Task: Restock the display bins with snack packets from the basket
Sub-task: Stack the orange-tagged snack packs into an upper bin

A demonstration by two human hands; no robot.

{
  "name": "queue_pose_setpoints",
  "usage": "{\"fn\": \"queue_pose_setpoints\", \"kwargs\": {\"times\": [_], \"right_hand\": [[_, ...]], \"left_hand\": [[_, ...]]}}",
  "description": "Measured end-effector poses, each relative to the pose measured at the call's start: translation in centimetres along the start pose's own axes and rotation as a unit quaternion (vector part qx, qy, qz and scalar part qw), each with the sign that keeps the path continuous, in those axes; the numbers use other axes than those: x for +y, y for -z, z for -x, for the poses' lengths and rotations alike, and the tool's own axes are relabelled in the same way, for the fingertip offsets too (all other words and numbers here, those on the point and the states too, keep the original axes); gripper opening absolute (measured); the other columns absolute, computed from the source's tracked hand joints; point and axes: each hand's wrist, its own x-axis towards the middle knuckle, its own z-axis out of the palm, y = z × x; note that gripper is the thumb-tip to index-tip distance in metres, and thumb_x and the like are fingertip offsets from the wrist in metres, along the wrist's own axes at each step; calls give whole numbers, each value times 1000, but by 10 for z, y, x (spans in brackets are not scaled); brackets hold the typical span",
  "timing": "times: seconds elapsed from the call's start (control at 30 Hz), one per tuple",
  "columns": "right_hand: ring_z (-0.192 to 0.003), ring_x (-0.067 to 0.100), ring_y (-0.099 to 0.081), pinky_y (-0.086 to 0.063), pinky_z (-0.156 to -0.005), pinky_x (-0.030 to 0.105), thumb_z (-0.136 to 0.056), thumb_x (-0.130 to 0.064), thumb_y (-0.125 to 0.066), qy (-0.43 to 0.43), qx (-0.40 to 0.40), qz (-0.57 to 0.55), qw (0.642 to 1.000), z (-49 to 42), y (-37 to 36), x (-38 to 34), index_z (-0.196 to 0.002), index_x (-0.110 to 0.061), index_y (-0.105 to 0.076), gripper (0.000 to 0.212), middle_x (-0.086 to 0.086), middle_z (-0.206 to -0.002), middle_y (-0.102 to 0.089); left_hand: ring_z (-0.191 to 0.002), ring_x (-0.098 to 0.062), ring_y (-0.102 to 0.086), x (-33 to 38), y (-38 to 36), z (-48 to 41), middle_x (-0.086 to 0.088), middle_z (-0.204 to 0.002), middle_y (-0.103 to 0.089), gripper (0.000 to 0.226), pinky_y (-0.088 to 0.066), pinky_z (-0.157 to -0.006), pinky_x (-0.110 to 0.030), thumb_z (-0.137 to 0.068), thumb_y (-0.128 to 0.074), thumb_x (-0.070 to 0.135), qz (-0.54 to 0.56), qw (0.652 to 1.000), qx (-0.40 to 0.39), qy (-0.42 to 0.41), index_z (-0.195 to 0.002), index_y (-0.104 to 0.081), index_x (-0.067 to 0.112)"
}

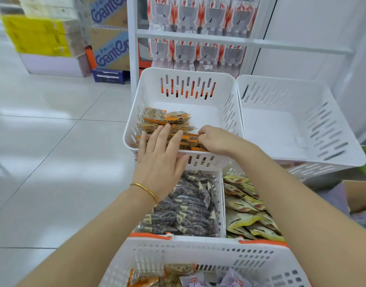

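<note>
top bin (186, 79) white, slotted | top-bin packets (167, 119) tan, orange trim | lower-left packets (188, 208) dark maroon, cream tags | lower-right packets (246, 216) yellow | basket (198, 251) white, handles (149, 236) orange | bangle (146, 190) gold | hanging packs (200, 13) red-orange flame print | cartons (109, 48) brown, blue lettering

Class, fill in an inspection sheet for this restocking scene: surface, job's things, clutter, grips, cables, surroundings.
Surface: glossy tiled floor.
Job's things: orange packets in the upper left bin; upper right bin shows no packets; basket nearest, holding packets.
Clutter: cardboard boxes on the floor.
Grips: left hand flat on the orange packets; right hand pinches one.
Cables: nothing seen.
Surroundings: white shelf with hanging packs; dark packets and yellow packets below.
</note>
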Motion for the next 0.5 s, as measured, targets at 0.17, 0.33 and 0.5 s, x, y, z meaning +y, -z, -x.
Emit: {"fn": "queue_pose_setpoints", "kwargs": {"times": [0.17, 0.33, 0.5], "right_hand": [[-108, 18, -51, -36, -86, 27, -101, -23, -35, 89, 170, -49, 980, 75, 4, -1, -137, -14, -42, 38, 7, -137, -44], [-97, 2, -53, -42, -80, 12, -99, -21, -44, 137, 147, -193, 960, 188, -70, 6, -130, -22, -48, 32, -9, -119, -52], [-109, 21, -54, -45, -90, 34, -96, -14, -49, 43, -84, -183, 979, 221, -210, 39, -131, -13, -49, 35, 5, -126, -54]], "left_hand": [[-136, -33, -31, 2, 33, 40, -16, -145, -38, 58, -22, -114, -50, -92, -27, 45, 47, 999, 12, -6, -136, -45, 12], [-135, -36, -28, 5, 62, 129, -19, -145, -35, 54, -24, -111, -43, -93, -37, 41, 36, 993, -104, -35, -136, -43, 9], [-140, -26, -14, 10, 56, 213, -9, -153, -18, 54, -11, -111, -31, -94, -49, 29, 42, 972, -232, -24, -142, -31, 17]]}}
